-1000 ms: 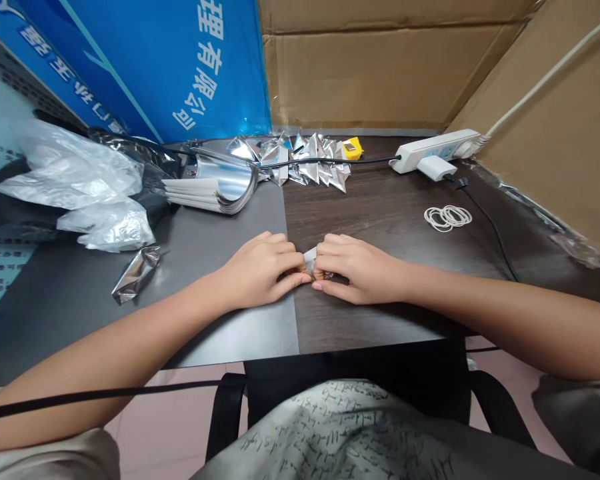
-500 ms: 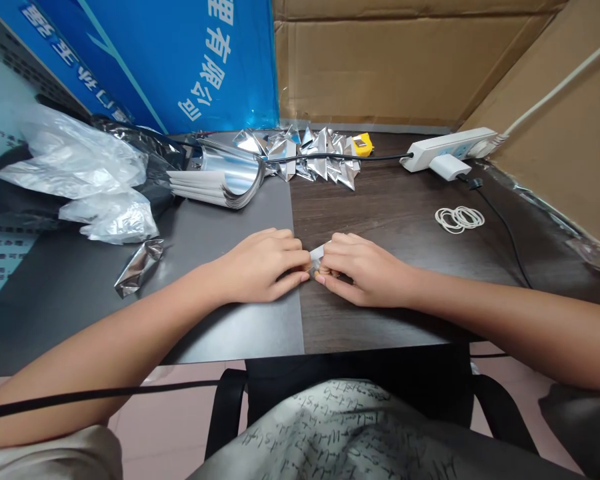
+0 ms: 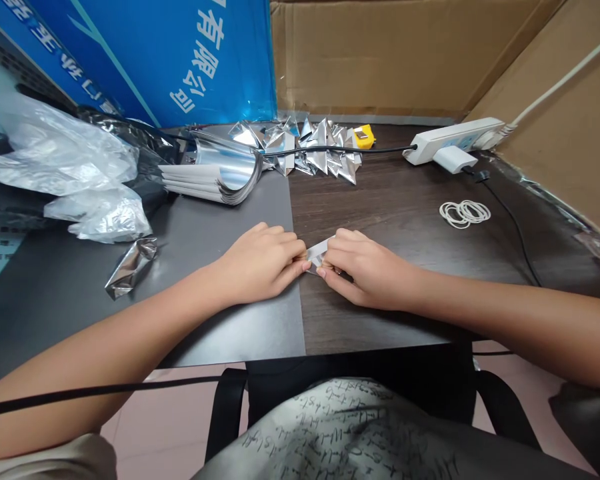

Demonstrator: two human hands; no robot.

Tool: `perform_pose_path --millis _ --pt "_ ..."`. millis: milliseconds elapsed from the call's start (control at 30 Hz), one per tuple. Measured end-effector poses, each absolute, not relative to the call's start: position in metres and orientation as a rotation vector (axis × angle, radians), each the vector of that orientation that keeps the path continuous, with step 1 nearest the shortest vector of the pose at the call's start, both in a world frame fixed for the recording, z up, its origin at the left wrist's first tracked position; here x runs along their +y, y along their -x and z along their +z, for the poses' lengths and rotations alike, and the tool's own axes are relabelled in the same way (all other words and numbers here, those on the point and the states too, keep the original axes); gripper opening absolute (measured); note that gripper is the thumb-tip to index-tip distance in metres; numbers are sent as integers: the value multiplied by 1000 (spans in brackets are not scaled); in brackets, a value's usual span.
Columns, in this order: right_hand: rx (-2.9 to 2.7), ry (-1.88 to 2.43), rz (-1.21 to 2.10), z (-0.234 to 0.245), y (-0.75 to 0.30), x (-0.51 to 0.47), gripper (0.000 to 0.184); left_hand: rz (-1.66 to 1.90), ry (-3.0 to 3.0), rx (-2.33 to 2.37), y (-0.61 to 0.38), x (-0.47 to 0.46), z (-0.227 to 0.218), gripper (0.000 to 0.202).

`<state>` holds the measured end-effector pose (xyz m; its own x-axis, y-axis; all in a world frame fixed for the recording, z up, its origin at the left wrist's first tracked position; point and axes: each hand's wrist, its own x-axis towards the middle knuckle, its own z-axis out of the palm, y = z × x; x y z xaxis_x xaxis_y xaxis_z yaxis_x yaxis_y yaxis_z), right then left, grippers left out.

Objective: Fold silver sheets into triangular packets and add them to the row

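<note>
Dark wood-grain desktop (image 3: 380,227) meets a flat grey mat (image 3: 230,320) along a straight seam, and a small white-and-silver foil strip (image 3: 317,254) sits just right of it, pinched between the curled fingertips (image 3: 300,265) of the left hand (image 3: 257,263) and the right hand (image 3: 370,270). Both hands sit near the desk's front edge, with pale rubber bands (image 3: 464,213) well right and folded silver foil triangles (image 3: 300,150) well ahead.
</note>
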<state>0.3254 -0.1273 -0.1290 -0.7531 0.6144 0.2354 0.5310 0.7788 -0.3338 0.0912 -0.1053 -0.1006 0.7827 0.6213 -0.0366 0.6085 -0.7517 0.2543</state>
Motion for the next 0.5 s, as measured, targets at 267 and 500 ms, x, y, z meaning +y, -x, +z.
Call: perform_pose_path --millis 267,500 --pt "-2506 893 461 -132 -323 -127 28 92 -2533 1172 -96 -110 -98 22" --pt "-2450 938 578 -131 -321 -126 27 60 -2445 1295 -101 -113 -96 24"
